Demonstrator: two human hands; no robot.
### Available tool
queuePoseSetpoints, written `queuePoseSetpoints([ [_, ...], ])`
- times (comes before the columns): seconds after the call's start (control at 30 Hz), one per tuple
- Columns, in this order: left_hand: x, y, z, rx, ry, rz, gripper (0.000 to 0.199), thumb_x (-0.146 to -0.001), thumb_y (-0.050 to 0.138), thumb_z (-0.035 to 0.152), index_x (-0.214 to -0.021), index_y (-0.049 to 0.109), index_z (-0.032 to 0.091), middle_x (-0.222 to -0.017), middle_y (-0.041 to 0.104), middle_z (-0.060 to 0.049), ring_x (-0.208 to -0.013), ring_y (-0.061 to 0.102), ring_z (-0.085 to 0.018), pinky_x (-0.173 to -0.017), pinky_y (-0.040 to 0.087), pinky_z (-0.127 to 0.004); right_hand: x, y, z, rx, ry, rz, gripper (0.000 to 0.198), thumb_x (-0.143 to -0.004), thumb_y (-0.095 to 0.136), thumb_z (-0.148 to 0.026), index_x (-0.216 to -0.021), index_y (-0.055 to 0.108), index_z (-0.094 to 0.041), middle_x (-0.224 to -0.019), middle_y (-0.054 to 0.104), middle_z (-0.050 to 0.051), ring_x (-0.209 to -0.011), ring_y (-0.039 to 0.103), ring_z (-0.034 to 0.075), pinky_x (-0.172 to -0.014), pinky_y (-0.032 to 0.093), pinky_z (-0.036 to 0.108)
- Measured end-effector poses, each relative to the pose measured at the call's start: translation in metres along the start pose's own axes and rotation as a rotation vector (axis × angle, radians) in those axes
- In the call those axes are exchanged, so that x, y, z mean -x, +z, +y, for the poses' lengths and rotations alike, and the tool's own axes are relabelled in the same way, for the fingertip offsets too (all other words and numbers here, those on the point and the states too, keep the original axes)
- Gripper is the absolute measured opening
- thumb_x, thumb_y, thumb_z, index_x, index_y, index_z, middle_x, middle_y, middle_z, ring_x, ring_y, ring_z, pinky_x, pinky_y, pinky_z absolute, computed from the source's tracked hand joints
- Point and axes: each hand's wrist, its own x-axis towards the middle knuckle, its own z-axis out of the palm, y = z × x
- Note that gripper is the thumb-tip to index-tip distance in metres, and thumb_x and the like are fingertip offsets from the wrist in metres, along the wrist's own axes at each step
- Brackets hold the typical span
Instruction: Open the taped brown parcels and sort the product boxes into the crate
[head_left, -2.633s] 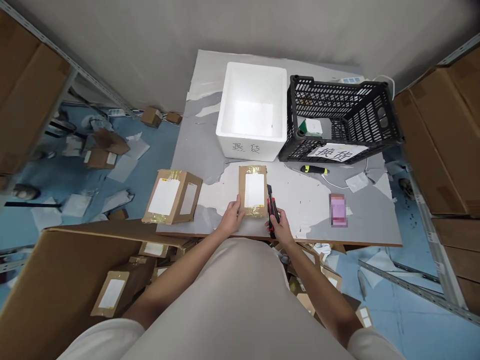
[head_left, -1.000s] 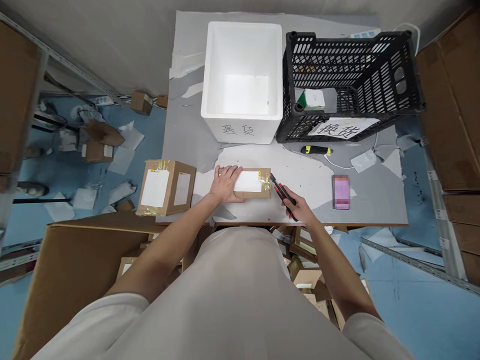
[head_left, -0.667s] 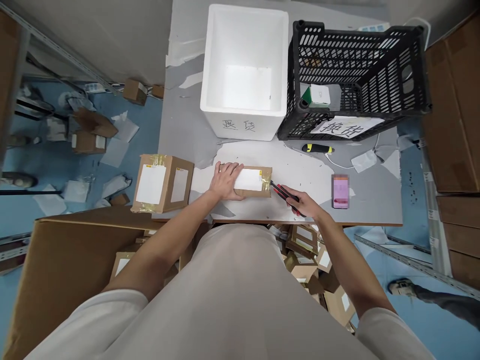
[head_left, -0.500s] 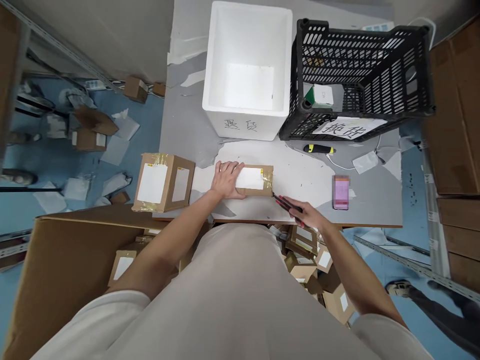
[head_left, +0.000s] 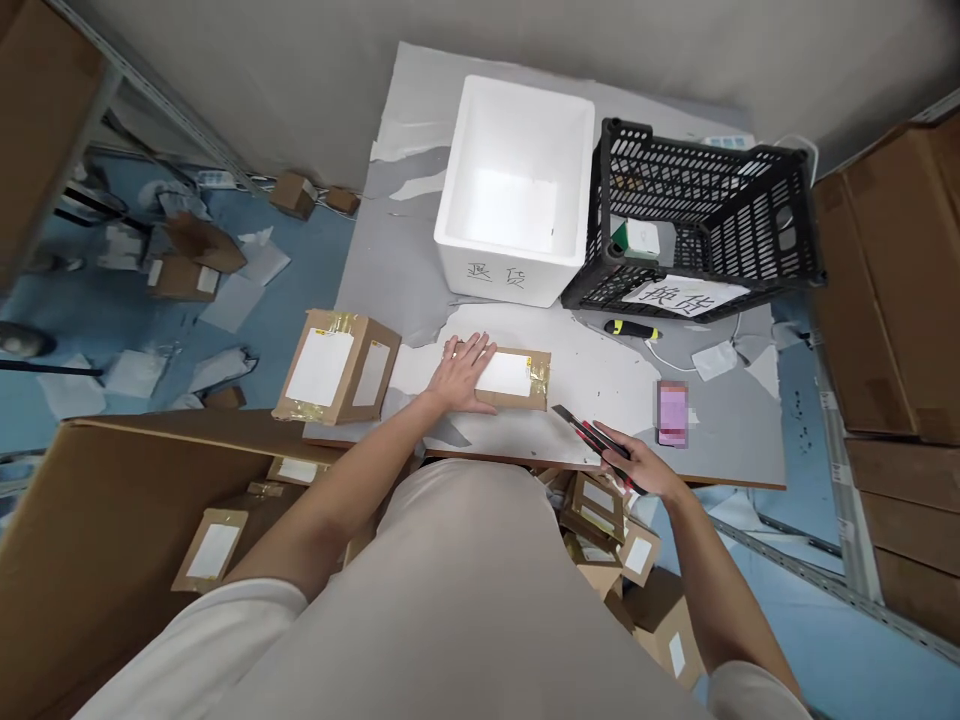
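Note:
A small taped cardboard box point(head_left: 516, 376) with a white label lies on the table. My left hand point(head_left: 461, 376) grips its left end, fingers over the far edge and thumb along the near side. In my right hand point(head_left: 628, 460) is a black and red utility knife point(head_left: 592, 436), its blade out and pointing toward the box's near right corner. The blade tip is a little apart from the box. A larger taped cardboard box point(head_left: 337, 368) with white labels stands left of my left hand.
Behind the small box are a white foam box point(head_left: 499, 270) and a black plastic crate point(head_left: 697, 255) holding a small green and white carton point(head_left: 639, 238). A black and yellow cutter point(head_left: 631, 330) and a phone point(head_left: 673, 412) lie to the right. Several boxes point(head_left: 600, 505) are below the table edge.
My right hand has drawn the knife back from the small box's corner, toward me and to the right. My left hand stays on the box. The view has tilted and shifted.

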Motion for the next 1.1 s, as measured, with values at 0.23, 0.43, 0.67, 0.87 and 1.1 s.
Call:
queuePoseSetpoints([
  [0.23,0.036,0.008,0.003,0.063,-0.056,0.114,0.103,-0.063,0.068,0.064,-0.145,0.028,0.017,-0.154,0.018,-0.020,-0.143,0.009,-0.039,-0.111,-0.001,-0.062,-0.022,-0.007,-0.003,-0.215,-0.229,0.419,0.043,-0.073,0.066,-0.055,-0.097,0.058,-0.020,-0.088,0.070,0.007,-0.065,0.064,0.016,-0.052,0.051,0.027],
  [0.43,0.081,0.051,-0.015,0.607,-0.574,0.191,0.092,-0.067,0.069,0.056,-0.141,0.034,0.014,-0.144,0.040,-0.019,-0.133,0.038,-0.033,-0.104,0.038,-0.048,-0.094,0.080,-0.008,-0.503,-0.263,0.344,0.055,-0.068,0.066,-0.063,-0.105,0.052,-0.024,-0.109,0.065,0.006,-0.093,0.064,0.019,-0.074,0.054,0.035],
  [0.67,0.075,0.038,-0.007,0.679,-0.663,0.208,0.043,-0.083,0.049,0.051,-0.103,0.069,0.019,-0.099,0.072,-0.007,-0.093,0.065,-0.023,-0.084,0.049,-0.033,-0.094,0.094,-0.009,-0.351,-0.333,0.435,0.047,-0.075,0.057,-0.062,-0.100,0.050,-0.024,-0.092,0.063,0.002,-0.076,0.060,0.015,-0.068,0.051,0.030],
  [0.87,0.054,0.026,-0.004,0.531,-0.765,0.202,0.049,-0.086,0.041,0.056,-0.082,0.072,0.018,-0.079,0.072,-0.007,-0.076,0.064,-0.020,-0.073,0.046,-0.030,-0.097,0.083,-0.020,-0.206,-0.340,0.514,0.043,-0.078,0.053,-0.059,-0.098,0.052,-0.022,-0.089,0.062,0.003,-0.079,0.057,0.017,-0.074,0.048,0.033],
  [1.1,0.058,0.041,-0.015,0.616,-0.699,0.209,0.040,-0.086,0.045,0.046,-0.096,0.072,0.019,-0.099,0.072,-0.007,-0.089,0.065,-0.022,-0.083,0.048,-0.032,-0.102,0.088,-0.011,-0.073,-0.272,0.454,0.045,-0.077,0.053,-0.059,-0.100,0.055,-0.019,-0.093,0.063,0.005,-0.086,0.056,0.020,-0.082,0.045,0.036],
])
